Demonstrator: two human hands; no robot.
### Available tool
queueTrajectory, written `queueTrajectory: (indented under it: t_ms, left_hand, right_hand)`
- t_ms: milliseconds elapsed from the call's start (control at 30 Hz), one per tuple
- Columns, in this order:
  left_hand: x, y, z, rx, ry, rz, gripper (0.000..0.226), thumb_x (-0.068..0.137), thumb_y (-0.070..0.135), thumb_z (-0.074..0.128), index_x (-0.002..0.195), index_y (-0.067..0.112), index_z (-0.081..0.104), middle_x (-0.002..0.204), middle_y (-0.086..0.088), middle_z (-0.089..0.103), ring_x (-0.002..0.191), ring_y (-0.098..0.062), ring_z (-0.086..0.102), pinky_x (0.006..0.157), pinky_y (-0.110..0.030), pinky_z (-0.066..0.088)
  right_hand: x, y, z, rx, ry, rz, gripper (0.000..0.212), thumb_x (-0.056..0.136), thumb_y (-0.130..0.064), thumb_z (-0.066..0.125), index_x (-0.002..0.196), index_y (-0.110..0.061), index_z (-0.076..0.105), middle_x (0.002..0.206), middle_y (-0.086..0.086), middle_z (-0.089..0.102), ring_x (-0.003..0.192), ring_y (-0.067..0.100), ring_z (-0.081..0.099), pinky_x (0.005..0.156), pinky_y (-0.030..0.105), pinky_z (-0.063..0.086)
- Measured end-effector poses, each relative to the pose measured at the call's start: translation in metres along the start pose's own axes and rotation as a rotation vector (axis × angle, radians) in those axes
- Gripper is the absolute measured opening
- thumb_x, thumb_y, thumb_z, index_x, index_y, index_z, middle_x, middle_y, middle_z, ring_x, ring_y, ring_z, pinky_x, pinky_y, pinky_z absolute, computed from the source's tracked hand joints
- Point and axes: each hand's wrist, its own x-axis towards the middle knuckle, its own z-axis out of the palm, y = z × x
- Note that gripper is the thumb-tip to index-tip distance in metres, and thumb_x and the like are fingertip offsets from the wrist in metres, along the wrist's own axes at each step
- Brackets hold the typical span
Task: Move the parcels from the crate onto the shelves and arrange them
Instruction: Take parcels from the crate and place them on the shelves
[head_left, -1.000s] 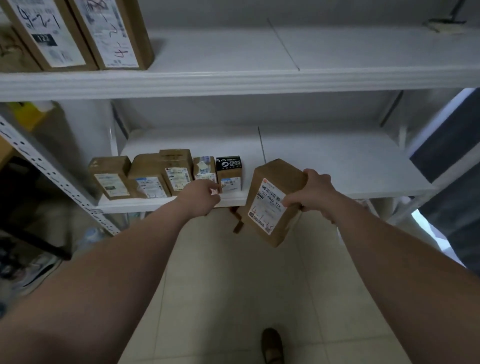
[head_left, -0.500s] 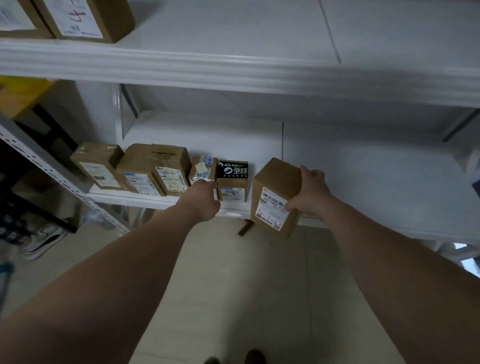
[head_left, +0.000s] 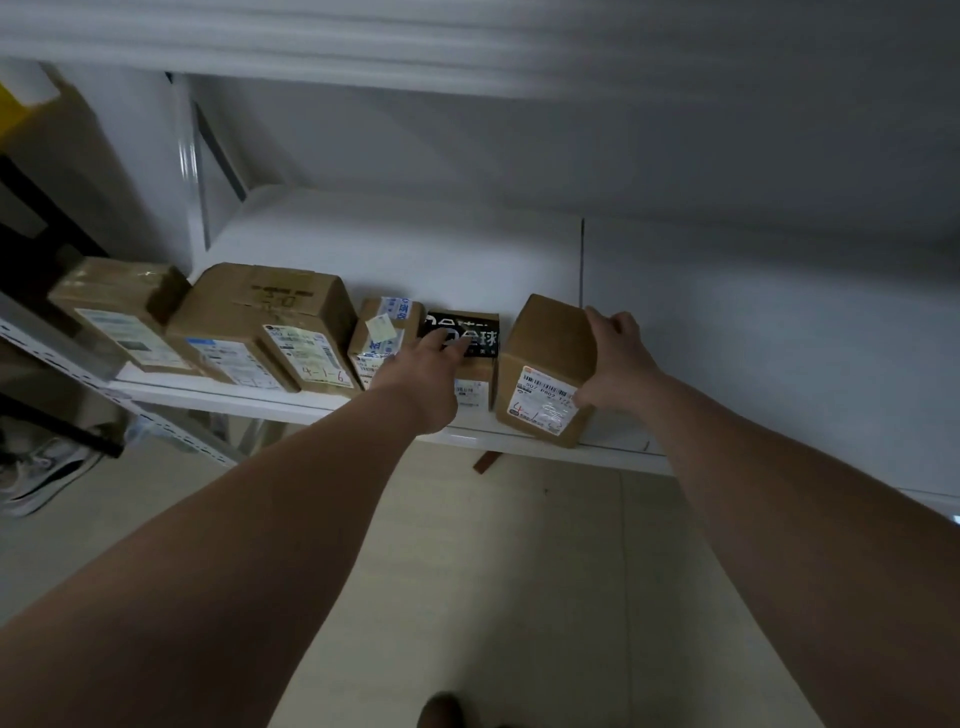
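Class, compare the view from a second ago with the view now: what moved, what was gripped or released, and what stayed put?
The brown parcel, held in the air before the shelf, moved forward and now stands on the lower shelf beside the black-topped box; the right hand still grips it. The left hand slid from the shelf edge onto that box. The other parcels stayed in their row.

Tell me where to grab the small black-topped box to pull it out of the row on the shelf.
Grip the black-topped box by its top and front face, coming from above and in front. Its sides look boxed in: the small taped box stands close on the left, and the brown parcel gripped by the right hand is on the right. The left hand rests on its top.
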Motion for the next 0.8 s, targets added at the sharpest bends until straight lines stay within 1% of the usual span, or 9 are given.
queueTrajectory:
  t_ms: [67,133,167,233,300,367,667,733,800]
  left_hand:
    - [0.008,0.001,0.002,0.039,-0.012,0.011,0.083,0.091,0.012,0.055,0.156,0.029,0.008,0.164,-0.003,0.006,0.147,-0.033,0.016,0.116,-0.049,0.026]
    - [0.015,0.002,0.004,0.078,-0.035,0.014,0.084,0.091,0.013,0.055,0.156,0.031,0.005,0.164,-0.003,0.003,0.148,-0.032,0.012,0.117,-0.050,0.021]
    - [0.017,0.002,0.004,0.097,-0.046,0.013,0.085,0.092,0.014,0.056,0.156,0.032,0.004,0.164,-0.003,0.002,0.148,-0.032,0.011,0.117,-0.051,0.019]
    - [0.021,0.002,0.008,0.126,-0.067,0.017,0.084,0.092,0.017,0.056,0.156,0.032,0.003,0.164,-0.002,0.000,0.148,-0.032,0.011,0.117,-0.051,0.018]
    - [0.023,-0.001,0.012,0.135,-0.082,0.021,0.084,0.092,0.017,0.056,0.156,0.032,0.004,0.164,-0.001,-0.004,0.149,-0.031,0.010,0.118,-0.051,0.017]
    - [0.024,-0.003,0.015,0.126,-0.078,0.025,0.085,0.091,0.016,0.057,0.156,0.031,0.005,0.164,0.000,-0.005,0.149,-0.031,0.010,0.118,-0.050,0.018]
    - [0.023,-0.003,0.012,0.115,-0.099,0.030,0.085,0.090,0.016,0.056,0.156,0.030,0.004,0.164,-0.002,-0.005,0.149,-0.031,0.008,0.119,-0.048,0.019]
    - [0.022,-0.002,0.010,0.141,-0.110,0.027,0.084,0.091,0.019,0.056,0.156,0.030,0.004,0.164,-0.003,-0.005,0.149,-0.032,0.009,0.118,-0.049,0.019]
    - [0.019,0.000,0.006,0.168,-0.124,0.019,0.083,0.092,0.020,0.055,0.156,0.031,0.003,0.164,-0.002,-0.006,0.148,-0.033,0.010,0.116,-0.051,0.021]
  right_hand:
    - [0.010,0.001,0.001,-0.029,-0.007,-0.036,0.115,0.075,0.004,0.076,0.157,-0.026,0.002,0.155,0.008,0.004,0.133,0.032,0.037,0.103,0.035,0.040]
    - [0.017,0.000,0.002,-0.068,-0.010,-0.061,0.114,0.076,0.006,0.074,0.157,-0.029,0.002,0.157,0.009,0.000,0.133,0.033,0.037,0.103,0.035,0.040]
    - [0.020,0.000,0.002,-0.083,-0.009,-0.065,0.113,0.077,0.007,0.073,0.157,-0.030,0.002,0.157,0.009,-0.003,0.134,0.034,0.036,0.106,0.037,0.041]
    - [0.023,-0.002,0.003,-0.110,-0.003,-0.063,0.111,0.078,0.008,0.069,0.156,-0.034,0.002,0.159,0.010,-0.008,0.135,0.036,0.035,0.109,0.043,0.041]
    - [0.024,-0.004,0.005,-0.135,0.008,-0.060,0.108,0.081,0.009,0.065,0.156,-0.037,0.002,0.159,0.009,-0.011,0.133,0.037,0.036,0.108,0.048,0.042]
    - [0.025,-0.007,0.007,-0.168,0.018,-0.061,0.107,0.082,0.009,0.063,0.156,-0.039,0.001,0.160,0.010,-0.013,0.133,0.038,0.037,0.107,0.049,0.042]
    - [0.026,-0.012,0.011,-0.212,0.016,-0.059,0.108,0.083,0.006,0.065,0.155,-0.040,-0.001,0.161,0.010,-0.018,0.133,0.039,0.037,0.108,0.049,0.041]
    - [0.024,-0.012,0.010,-0.224,0.011,-0.051,0.107,0.084,0.006,0.064,0.155,-0.040,-0.003,0.161,0.009,-0.020,0.136,0.039,0.033,0.109,0.051,0.040]
    - [0.021,-0.014,0.009,-0.228,0.002,-0.036,0.106,0.086,0.005,0.062,0.155,-0.040,-0.004,0.161,0.007,-0.023,0.141,0.040,0.024,0.111,0.053,0.035]
